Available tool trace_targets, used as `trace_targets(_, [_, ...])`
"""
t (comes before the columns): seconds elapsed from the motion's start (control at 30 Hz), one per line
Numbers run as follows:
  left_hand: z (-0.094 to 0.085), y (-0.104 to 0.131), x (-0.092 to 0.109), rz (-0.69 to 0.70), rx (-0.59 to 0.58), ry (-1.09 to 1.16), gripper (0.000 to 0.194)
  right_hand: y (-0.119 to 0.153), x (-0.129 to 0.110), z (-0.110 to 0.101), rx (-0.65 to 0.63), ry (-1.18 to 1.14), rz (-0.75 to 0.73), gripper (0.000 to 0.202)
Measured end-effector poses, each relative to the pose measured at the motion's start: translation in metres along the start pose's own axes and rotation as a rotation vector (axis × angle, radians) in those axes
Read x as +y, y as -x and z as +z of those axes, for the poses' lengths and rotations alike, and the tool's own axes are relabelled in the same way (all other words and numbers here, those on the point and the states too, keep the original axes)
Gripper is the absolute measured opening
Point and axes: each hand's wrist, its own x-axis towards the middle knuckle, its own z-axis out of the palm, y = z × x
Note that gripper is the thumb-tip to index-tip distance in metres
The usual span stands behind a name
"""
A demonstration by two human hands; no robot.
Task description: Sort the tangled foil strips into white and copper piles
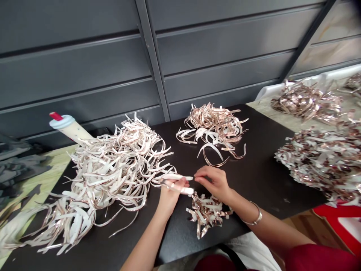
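My left hand (175,190) is closed around a white strip (172,176) with a shiny side, which is folded back so that two lengths point right. Just right of the strip's upper end is my right hand (213,181), its thumb and index finger pinched together. Whatever lies between those fingertips is too small to make out. Below both hands, a small heap of short, curled rose-gold and white strips (207,212) lies on the black table (259,165). A large tangled pile of long white strips (118,162) spreads to the left of my left hand.
Behind my hands lies another pile of rose-gold strips (216,122). At the right is a big heap of short strips (324,162), with more shiny strips (307,99) behind it. A pale cup with a red straw (72,126) leans at the back left. A grey panelled wall (220,49) closes off the back.
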Motion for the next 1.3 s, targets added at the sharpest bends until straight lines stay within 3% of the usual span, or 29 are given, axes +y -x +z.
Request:
trace_targets(0.1, [-0.002,0.002,0.004,0.141,0.04,-0.163,0.013,0.001,0.002,0.005,-0.019,-0.148,0.321,0.02])
trace_targets(0.23, [-0.002,0.004,0.01,0.28,0.001,-0.315,0.015,-0.001,0.002,0.008,-0.106,-0.253,0.541,0.024])
trace_targets(0.3, [0.0,0.003,0.009,0.246,-0.034,-0.27,0.016,-0.004,0.0,0.008,-0.14,-0.372,0.638,0.025])
trace_targets(0.4, [0.003,0.0,0.004,0.061,-0.073,-0.028,0.024,-0.006,-0.003,0.007,-0.187,-0.622,0.742,0.029])
trace_targets(0.53, [0.006,-0.002,0.002,-0.149,-0.137,0.235,0.033,-0.005,-0.003,0.008,-0.192,-0.809,0.771,0.03])
trace_targets(0.67, [0.002,-0.003,0.003,-0.205,-0.251,0.159,0.04,-0.002,-0.002,0.009,-0.222,-0.741,0.719,0.028])
trace_targets(0.9, [-0.004,-0.003,0.001,-0.02,-0.376,-0.12,0.043,-0.003,-0.001,0.007,-0.268,-0.528,0.501,0.025])
trace_targets(1.1, [-0.005,-0.001,0.009,0.067,-0.451,-0.228,0.033,-0.002,0.005,0.004,-0.315,-0.761,0.581,0.027])
trace_targets(1.2, [-0.004,0.001,0.009,0.188,-0.384,-0.2,0.031,-0.004,0.009,0.0,-0.303,-0.933,0.586,0.027])
trace_targets(1.3, [-0.003,0.003,0.007,0.326,-0.279,-0.267,0.029,-0.007,0.011,-0.006,-0.28,-0.935,0.586,0.025])
